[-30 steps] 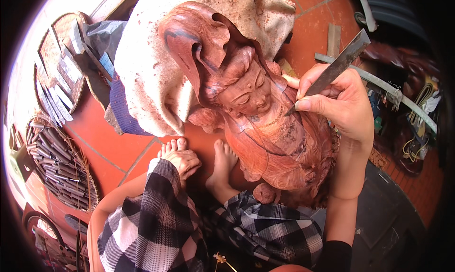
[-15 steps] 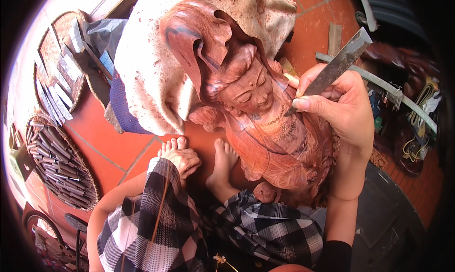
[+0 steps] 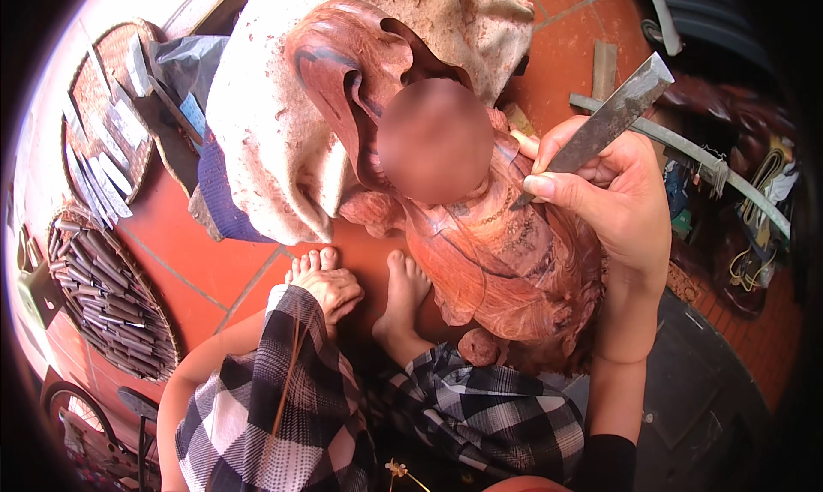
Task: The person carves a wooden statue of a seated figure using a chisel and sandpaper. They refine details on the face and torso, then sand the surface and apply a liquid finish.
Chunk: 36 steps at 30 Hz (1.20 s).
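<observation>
Here, right hand (image 3: 613,196) gripping chisel (image 3: 600,128), tip seemingly touching wooden statue (image 3: 489,252)

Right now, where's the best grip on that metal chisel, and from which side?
Take the chisel on its flat mid-shaft, coming from below right as the right hand does. The bar slants from upper right down to a tip on the wooden statue, so its broad faces suit thumb and fingers, and the blunt top end stays free.

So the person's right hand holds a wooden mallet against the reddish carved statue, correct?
Not quite: the head view shows the right hand holding a flat metal chisel, not a wooden mallet, its tip against the reddish carved statue.
</observation>
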Available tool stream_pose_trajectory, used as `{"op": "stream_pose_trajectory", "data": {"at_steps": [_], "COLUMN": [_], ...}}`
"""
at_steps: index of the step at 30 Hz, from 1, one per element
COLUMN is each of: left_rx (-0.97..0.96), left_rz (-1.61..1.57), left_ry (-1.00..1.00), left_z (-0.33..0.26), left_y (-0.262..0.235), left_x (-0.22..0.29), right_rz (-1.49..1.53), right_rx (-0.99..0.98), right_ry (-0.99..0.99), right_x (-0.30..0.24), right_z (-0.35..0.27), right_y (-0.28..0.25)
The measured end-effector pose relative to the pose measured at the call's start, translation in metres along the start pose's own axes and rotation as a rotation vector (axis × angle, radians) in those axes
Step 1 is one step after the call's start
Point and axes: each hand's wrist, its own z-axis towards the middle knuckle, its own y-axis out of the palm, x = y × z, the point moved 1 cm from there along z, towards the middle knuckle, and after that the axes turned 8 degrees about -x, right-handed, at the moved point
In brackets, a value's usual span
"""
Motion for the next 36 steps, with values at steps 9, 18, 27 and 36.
{"op": "stream_pose_trajectory", "data": {"at_steps": [9, 18, 27, 36], "left_rx": [-0.118, -0.107, -0.212, 0.117], "left_rz": [-0.046, -0.089, -0.146, -0.03], "left_ry": [0.2, -0.022, 0.023, 0.033], "left_z": [0.003, 0.001, 0.007, 0.0], "left_y": [-0.02, -0.009, -0.031, -0.003], "left_x": [-0.008, -0.001, 0.002, -0.002], "right_rz": [-0.043, -0.028, -0.052, 0.092], "right_rx": [0.027, 0.018, 0.078, 0.274], "right_ry": [-0.035, -0.029, 0.026, -0.134], "right_x": [0.0, 0.0, -0.002, -0.006], "right_z": [-0.005, -0.004, -0.005, -0.046], "right_y": [0.007, 0.006, 0.003, -0.03]}}
